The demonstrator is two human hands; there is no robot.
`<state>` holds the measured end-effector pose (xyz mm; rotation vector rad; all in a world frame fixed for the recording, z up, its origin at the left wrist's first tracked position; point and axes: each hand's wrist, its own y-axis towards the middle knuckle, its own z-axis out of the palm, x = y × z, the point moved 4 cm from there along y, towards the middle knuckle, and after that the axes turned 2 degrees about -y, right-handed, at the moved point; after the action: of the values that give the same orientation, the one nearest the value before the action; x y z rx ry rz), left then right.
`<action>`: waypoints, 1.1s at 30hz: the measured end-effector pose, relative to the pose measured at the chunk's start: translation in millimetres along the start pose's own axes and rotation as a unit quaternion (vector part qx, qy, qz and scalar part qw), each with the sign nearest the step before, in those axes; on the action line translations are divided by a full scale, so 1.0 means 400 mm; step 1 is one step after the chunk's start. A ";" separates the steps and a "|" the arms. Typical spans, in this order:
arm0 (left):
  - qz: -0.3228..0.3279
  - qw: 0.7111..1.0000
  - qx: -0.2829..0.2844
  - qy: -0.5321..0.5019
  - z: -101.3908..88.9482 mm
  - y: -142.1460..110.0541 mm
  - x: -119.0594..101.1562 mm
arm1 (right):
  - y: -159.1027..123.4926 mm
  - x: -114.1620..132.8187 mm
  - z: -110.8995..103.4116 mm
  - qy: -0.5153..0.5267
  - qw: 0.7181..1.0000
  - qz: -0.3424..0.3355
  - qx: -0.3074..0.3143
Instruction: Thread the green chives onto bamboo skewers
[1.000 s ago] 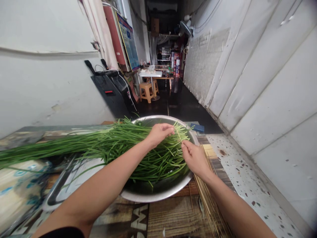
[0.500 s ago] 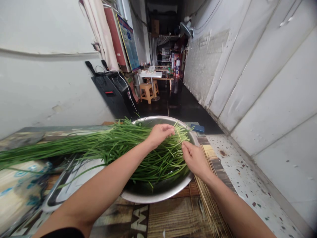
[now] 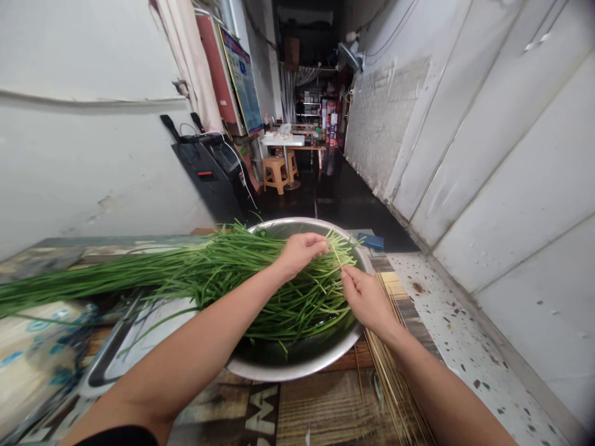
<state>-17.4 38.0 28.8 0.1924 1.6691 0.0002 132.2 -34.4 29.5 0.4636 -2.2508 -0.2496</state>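
A big bunch of long green chive stalks (image 3: 195,272) lies across the table with its tips in a wide metal basin (image 3: 297,362). My left hand (image 3: 302,251) reaches over the basin, fingers curled around a few stalk tips. My right hand (image 3: 365,297) sits at the basin's right rim and pinches a thin pale bamboo skewer (image 3: 335,255) that points up between the two hands. The hands are a short gap apart above the stalk tips.
A pile of bamboo skewers (image 3: 395,378) lies on the table right of the basin. A metal tray (image 3: 116,353) sits left of it, and a white patterned bag (image 3: 32,353) at far left. A blue flat object (image 3: 370,240) lies behind the basin. A wall runs close on the right.
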 end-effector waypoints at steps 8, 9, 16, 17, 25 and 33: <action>0.000 1.000 0.004 0.004 -0.002 0.004 0.007 | 0.002 0.000 0.000 0.003 1.000 0.002 -0.001; 0.001 1.000 0.004 0.005 -0.002 0.004 0.008 | 0.003 -0.001 0.000 0.003 1.000 0.002 -0.002; 0.001 1.000 0.003 -0.002 -0.001 0.004 0.006 | 0.002 -0.004 0.002 0.002 1.000 0.000 -0.002; -0.001 1.000 0.001 -0.005 -0.001 0.004 0.006 | 0.001 -0.004 0.001 0.002 1.000 -0.001 -0.002; -0.002 1.000 -0.001 -0.011 -0.002 0.007 0.010 | 0.005 -0.007 0.003 0.000 1.000 0.001 0.001; -0.001 1.000 -0.001 -0.009 -0.002 0.008 0.014 | 0.003 -0.007 0.003 0.000 1.000 0.001 -0.001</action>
<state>-18.4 42.1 23.7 0.1899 1.6522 -0.0015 132.6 -32.2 27.3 0.4598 -2.2500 -0.2502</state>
